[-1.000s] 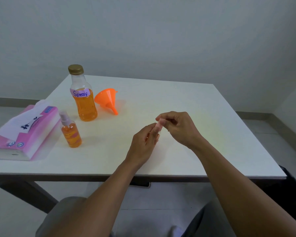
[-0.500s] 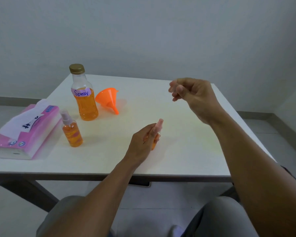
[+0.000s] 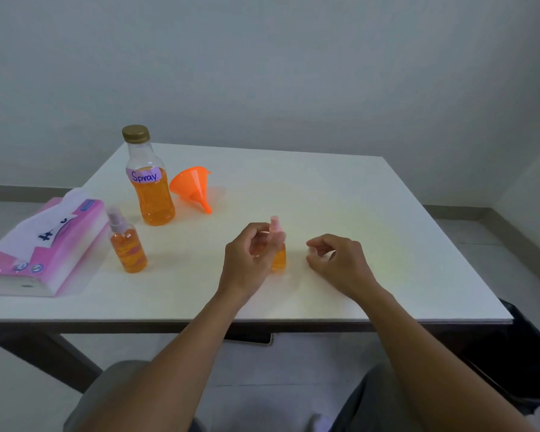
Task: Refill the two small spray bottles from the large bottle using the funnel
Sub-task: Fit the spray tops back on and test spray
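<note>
1. Head view shows the left hand (image 3: pixel 249 260) with its fingers curled round the upper part of the near spray bottle (image 3: pixel 278 260). The bottle stands upright on the white table (image 3: pixel 340 194), just in front of the person.
2. The bottle's pink pump top (image 3: pixel 275 226) is on the neck, and orange liquid fills only the lower part of the bottle.
3. The right hand (image 3: pixel 337 260) rests low beside this bottle without touching it. Its fingers are curled, and something pale shows at the fingertips, but whether they pinch anything cannot be told.
4. The second spray bottle (image 3: pixel 128 248) stands well to the left, near the tissue pack (image 3: pixel 41 244).
5. Behind it is the large bottle (image 3: pixel 152 194), its gold cap (image 3: pixel 135 134) on. The funnel (image 3: pixel 194 186) lies on its side just beside that bottle.
6. Judged from this, the step in hand is opening the first small bottle, and no pouring has begun.
7. The next move likely calls for the left hand to steady the bottle while the right twists the pump top off. After that the funnel goes upright into the narrow neck.
</note>
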`<action>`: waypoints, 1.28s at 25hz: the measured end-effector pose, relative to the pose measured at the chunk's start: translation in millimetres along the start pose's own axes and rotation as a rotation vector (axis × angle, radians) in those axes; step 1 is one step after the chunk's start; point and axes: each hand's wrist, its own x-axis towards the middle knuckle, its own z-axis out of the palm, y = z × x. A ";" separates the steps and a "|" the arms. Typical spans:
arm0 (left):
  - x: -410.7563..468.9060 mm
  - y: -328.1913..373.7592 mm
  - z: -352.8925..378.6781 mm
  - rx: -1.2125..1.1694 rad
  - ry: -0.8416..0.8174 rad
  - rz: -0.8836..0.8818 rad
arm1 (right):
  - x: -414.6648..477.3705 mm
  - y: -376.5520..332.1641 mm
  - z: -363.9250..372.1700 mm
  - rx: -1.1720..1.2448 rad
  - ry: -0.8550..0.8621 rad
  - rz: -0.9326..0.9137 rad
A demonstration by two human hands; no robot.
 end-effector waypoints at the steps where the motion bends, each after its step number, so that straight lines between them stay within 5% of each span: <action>1: 3.4 1.5 -0.7 0.031 0.031 0.002 | -1.4 -1.1 0.2 -0.022 0.008 -0.011; 5: 20.1 12.6 1.4 0.077 0.101 -0.040 | -8.6 -15.9 -3.1 0.064 0.162 -0.164; 12: 22.5 36.6 12.9 -0.053 -0.022 -0.105 | -6.5 -51.1 -0.8 0.516 -0.010 -0.109; 17: 17.6 7.7 -1.0 0.037 -0.041 -0.179 | -0.2 -47.1 -12.3 0.422 0.075 -0.086; 23: 7.2 -25.0 -12.1 0.233 -0.054 -0.034 | 0.7 -48.0 -20.2 0.489 0.089 -0.086; 32: 7.9 -31.4 -12.3 0.274 -0.097 0.058 | 22.5 -30.2 -27.6 0.130 0.162 -0.045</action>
